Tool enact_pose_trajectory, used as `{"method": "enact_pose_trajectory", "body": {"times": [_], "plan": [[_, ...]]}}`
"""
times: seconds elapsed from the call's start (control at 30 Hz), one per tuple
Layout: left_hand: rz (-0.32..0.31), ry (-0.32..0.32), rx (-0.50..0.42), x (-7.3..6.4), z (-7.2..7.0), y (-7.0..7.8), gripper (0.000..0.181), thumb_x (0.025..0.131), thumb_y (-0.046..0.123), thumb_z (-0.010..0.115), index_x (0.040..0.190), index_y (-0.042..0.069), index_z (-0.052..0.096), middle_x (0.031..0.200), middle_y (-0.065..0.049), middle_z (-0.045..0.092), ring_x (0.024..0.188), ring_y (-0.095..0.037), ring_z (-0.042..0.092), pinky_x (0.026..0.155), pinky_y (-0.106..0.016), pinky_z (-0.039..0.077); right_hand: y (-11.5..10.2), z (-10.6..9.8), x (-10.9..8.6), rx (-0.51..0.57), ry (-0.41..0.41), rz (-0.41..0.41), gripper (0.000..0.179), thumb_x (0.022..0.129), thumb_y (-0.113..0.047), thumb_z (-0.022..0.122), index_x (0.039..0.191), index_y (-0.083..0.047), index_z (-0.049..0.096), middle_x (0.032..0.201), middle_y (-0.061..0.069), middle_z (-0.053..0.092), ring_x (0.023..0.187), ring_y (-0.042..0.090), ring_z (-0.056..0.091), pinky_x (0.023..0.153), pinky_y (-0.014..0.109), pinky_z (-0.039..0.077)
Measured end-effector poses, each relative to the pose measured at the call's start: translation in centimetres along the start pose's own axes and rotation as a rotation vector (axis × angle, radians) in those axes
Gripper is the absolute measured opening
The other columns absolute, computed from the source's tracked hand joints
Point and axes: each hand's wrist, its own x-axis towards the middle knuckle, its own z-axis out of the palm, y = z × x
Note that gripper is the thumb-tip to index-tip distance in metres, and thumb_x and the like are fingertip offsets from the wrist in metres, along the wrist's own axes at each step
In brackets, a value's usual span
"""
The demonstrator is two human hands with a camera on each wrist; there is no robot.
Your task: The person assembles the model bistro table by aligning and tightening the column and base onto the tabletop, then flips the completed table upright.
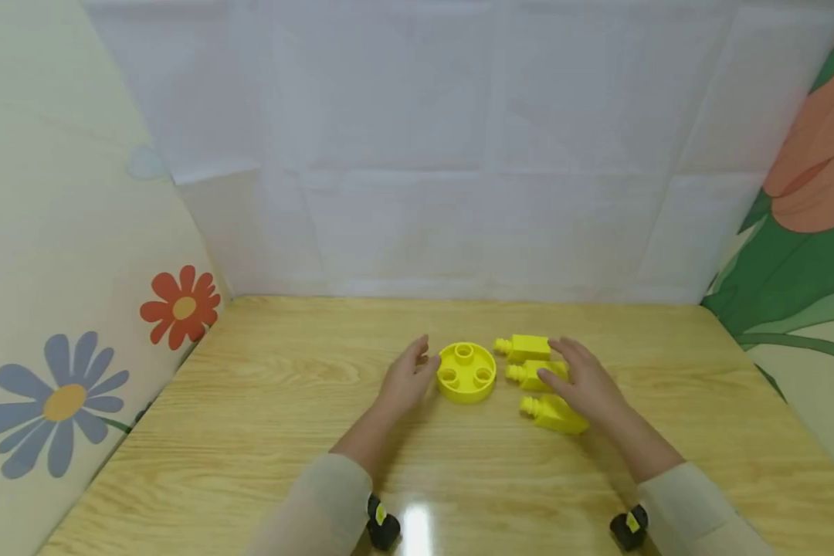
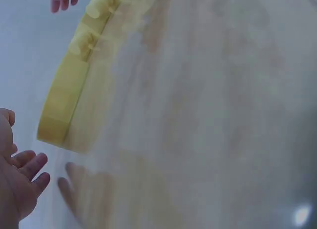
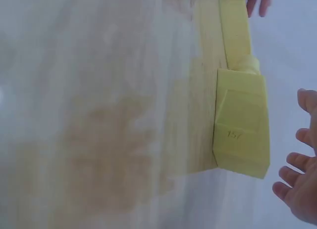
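A round yellow disc (image 1: 466, 372) with a raised rim and three round sockets lies on the table. My left hand (image 1: 405, 384) is at its left side, fingers loosely bent and fingertips near the rim. To the disc's right lie three yellow blocks with knobbed necks pointing left: a far one (image 1: 530, 347), a middle one (image 1: 532, 376) and a near one (image 1: 558, 413). My right hand (image 1: 589, 384) is over their right ends, partly hiding the middle block, its fingers spread. In the right wrist view the hand (image 3: 303, 174) stands apart from the nearest block (image 3: 241, 120), which bears small raised markings.
The wood-grain table (image 1: 285, 417) ends at a white sheet (image 1: 403, 216) hung behind it. Flower-printed cloth (image 1: 35, 255) borders the left side, and another printed cloth (image 1: 813, 270) the right. Small black devices (image 1: 384, 531) sit at both wrists.
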Motion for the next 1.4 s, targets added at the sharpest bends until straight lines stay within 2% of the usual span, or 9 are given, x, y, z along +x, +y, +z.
{"method": "enact_pose_trajectory", "body": {"times": [0.17,0.43,0.53,0.77,1.03,1.23,1.4], "plan": [[0.007,0.026,-0.078,-0.5,1.3,-0.9,0.051,0.100,0.022,0.054,0.146,0.004,0.042,0.143,-0.017,0.052,0.130,-0.032,0.052,0.110,-0.046,0.042,1.0,-0.3,-1.5,0.063,0.030,0.021,0.060,0.100,-0.039,0.054,0.146,-0.003,0.041,0.152,0.025,0.034,0.137,0.049,0.033,0.108,0.066,0.033],[0.021,0.074,-0.123,-0.6,2.4,-1.4,0.049,0.098,0.018,0.057,0.143,-0.001,0.046,0.142,-0.018,0.053,0.130,-0.033,0.051,0.109,-0.046,0.043,2.5,-0.4,-3.2,0.195,0.017,0.083,0.059,0.096,-0.041,0.060,0.140,-0.003,0.050,0.140,0.021,0.050,0.125,0.039,0.048,0.101,0.055,0.045],[0.031,0.071,-0.102,-0.5,2.4,-1.4,0.050,0.097,0.018,0.059,0.142,-0.001,0.047,0.141,-0.019,0.055,0.130,-0.032,0.052,0.109,-0.045,0.043,3.1,-0.4,-3.8,0.222,-0.006,0.106,0.057,0.095,-0.037,0.063,0.140,-0.003,0.051,0.137,0.021,0.054,0.121,0.036,0.051,0.098,0.051,0.048],[0.040,0.023,-0.045,-0.8,2.0,-1.3,0.049,0.098,0.018,0.058,0.142,0.000,0.048,0.143,-0.019,0.053,0.133,-0.033,0.049,0.112,-0.047,0.040,4.1,0.1,-4.5,0.272,-0.106,0.222,0.067,0.085,-0.040,0.075,0.138,-0.008,0.053,0.135,0.018,0.057,0.112,0.029,0.057,0.093,0.046,0.050],[0.054,0.002,-0.021,-1.4,1.4,-1.5,0.048,0.097,0.020,0.061,0.140,0.000,0.051,0.142,-0.018,0.053,0.134,-0.034,0.049,0.112,-0.047,0.038,4.8,0.6,-4.4,0.228,-0.118,0.202,0.072,0.079,-0.039,0.080,0.138,-0.008,0.054,0.138,0.021,0.054,0.117,0.032,0.055,0.095,0.050,0.048],[0.085,0.008,-0.015,-1.7,1.3,-1.7,0.047,0.096,0.019,0.061,0.138,0.000,0.053,0.141,-0.019,0.055,0.132,-0.035,0.050,0.112,-0.048,0.039,4.8,0.8,-4.3,0.208,-0.105,0.185,0.067,0.078,-0.037,0.081,0.132,-0.006,0.057,0.133,0.020,0.058,0.117,0.033,0.055,0.097,0.053,0.047],[0.083,0.014,-0.022,-1.8,1.3,-1.8,0.047,0.096,0.019,0.062,0.138,0.000,0.053,0.140,-0.019,0.055,0.130,-0.035,0.051,0.111,-0.048,0.040,4.5,0.8,-4.2,0.245,-0.084,0.207,0.064,0.080,-0.035,0.080,0.132,-0.006,0.056,0.123,0.015,0.062,0.106,0.027,0.058,0.088,0.040,0.049]]}}
